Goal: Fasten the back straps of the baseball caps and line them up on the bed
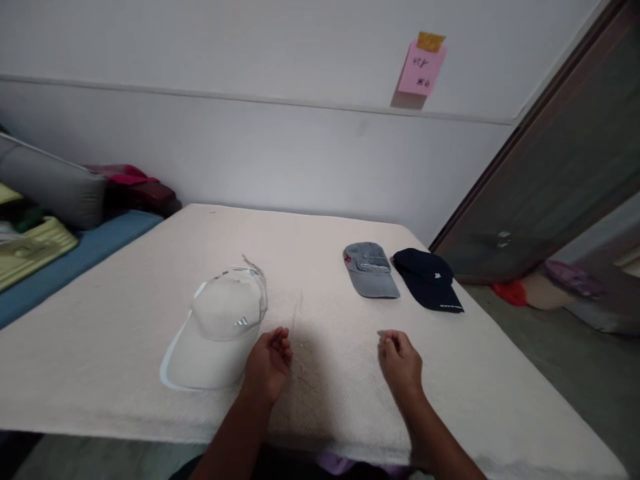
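Observation:
My left hand [270,365] is held low over the cream cloth, palm turned up and fingers curled in, with nothing visible in it. Close by on its left lies a white cap [225,310], brim toward the front, with a small silvery mark and loose cords at the back; my left wrist overlaps its brim edge. To the right, my right hand [401,363] is closed in a pinch above the cloth; whether a small thing sits between its fingertips I cannot make out. Beyond it rest a grey cap [370,270] and a navy cap [427,280], side by side.
The cream cloth [300,247] covers a table or bed set against a white wall [280,153]. A pink note [421,70] is taped up there. Grey cushion [55,190] and blue padding [105,240] are at the left. A brown door [530,180] and floor lie to the right.

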Action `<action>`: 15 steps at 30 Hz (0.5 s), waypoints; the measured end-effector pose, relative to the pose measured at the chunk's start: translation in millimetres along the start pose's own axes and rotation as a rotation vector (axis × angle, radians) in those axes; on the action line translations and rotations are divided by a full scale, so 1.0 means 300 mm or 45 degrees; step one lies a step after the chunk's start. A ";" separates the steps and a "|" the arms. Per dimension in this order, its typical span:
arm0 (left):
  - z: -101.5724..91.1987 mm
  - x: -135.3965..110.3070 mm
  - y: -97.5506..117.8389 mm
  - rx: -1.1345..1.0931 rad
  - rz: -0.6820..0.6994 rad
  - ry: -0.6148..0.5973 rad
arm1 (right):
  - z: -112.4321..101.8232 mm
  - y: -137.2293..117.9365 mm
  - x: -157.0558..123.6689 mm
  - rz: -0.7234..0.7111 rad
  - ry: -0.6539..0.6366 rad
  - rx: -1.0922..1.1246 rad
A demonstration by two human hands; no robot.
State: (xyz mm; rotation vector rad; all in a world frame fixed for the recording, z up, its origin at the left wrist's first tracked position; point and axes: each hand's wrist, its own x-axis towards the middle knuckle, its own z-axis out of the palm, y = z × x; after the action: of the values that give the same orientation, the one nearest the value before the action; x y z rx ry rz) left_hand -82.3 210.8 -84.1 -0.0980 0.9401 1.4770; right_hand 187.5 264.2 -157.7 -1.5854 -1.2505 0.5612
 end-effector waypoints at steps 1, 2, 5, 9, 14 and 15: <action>-0.009 -0.008 0.005 0.013 0.031 0.016 | -0.006 -0.004 -0.029 -0.070 -0.041 -0.108; -0.015 -0.018 0.012 0.025 0.074 0.026 | -0.011 -0.008 -0.050 -0.123 -0.079 -0.196; -0.029 -0.049 0.056 0.076 0.321 0.011 | -0.013 -0.018 -0.066 -0.169 -0.127 -0.323; -0.082 -0.076 0.190 0.494 1.087 0.140 | -0.005 -0.024 -0.048 -0.174 -0.117 -0.392; -0.218 -0.038 0.355 1.287 1.511 0.608 | 0.002 -0.020 -0.043 -0.159 -0.097 -0.414; -0.241 -0.021 0.373 1.438 1.493 0.621 | 0.002 -0.020 -0.043 -0.157 -0.097 -0.414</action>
State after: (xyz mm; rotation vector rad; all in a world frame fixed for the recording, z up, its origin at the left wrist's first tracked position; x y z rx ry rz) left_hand -211.9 180.8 -74.2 1.1325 2.3438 1.6885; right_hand 179.6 252.5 -155.3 -1.7500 -1.5454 0.3546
